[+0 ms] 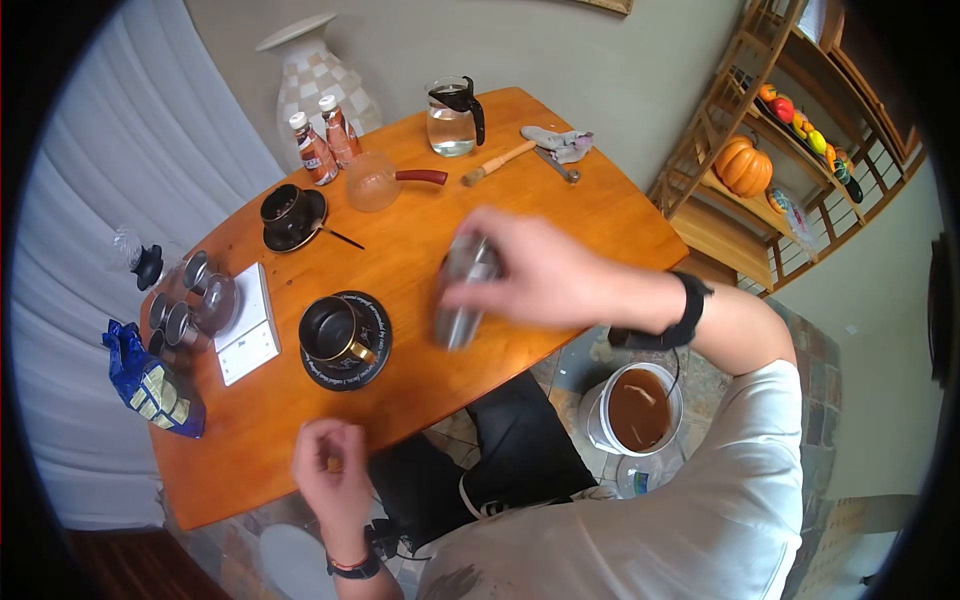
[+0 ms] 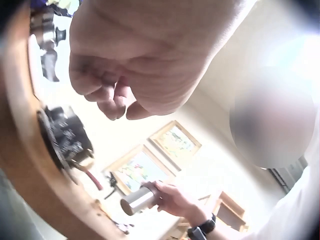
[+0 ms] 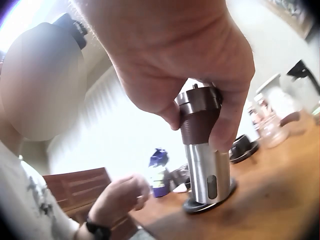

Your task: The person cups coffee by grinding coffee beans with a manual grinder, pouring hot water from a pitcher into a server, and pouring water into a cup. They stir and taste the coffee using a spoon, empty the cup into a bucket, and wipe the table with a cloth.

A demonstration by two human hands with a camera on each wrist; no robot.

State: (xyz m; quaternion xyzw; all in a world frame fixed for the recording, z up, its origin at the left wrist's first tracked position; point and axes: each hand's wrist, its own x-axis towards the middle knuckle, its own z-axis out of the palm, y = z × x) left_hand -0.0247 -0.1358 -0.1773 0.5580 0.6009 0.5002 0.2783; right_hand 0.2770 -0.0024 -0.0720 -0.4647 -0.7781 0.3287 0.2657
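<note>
My right hand (image 1: 530,270) grips a steel manual coffee grinder (image 3: 205,172) by its upper part, thumb and fingers round it. The grinder has a brown band, a small oval window low on its side and a thin shaft on top. In the left wrist view it is in the air and tilted. A black cup (image 1: 325,328) with a gold handle stands on a black lettered saucer (image 1: 383,358), to the left of the grinder. My left hand (image 1: 335,475), fingers loosely bent toward the thumb, is at the table's front edge, below the saucer, with nothing seen in it.
A white scale (image 1: 247,350), a round glass pot (image 1: 217,303), several metal cups and a blue bag (image 1: 150,385) are at the left. Behind stand another black cup (image 1: 285,212), a red-handled glass pot (image 1: 372,185), sauce bottles, a brush (image 1: 498,163) and a water jug (image 1: 452,130). A bucket (image 1: 591,420) stands on the floor.
</note>
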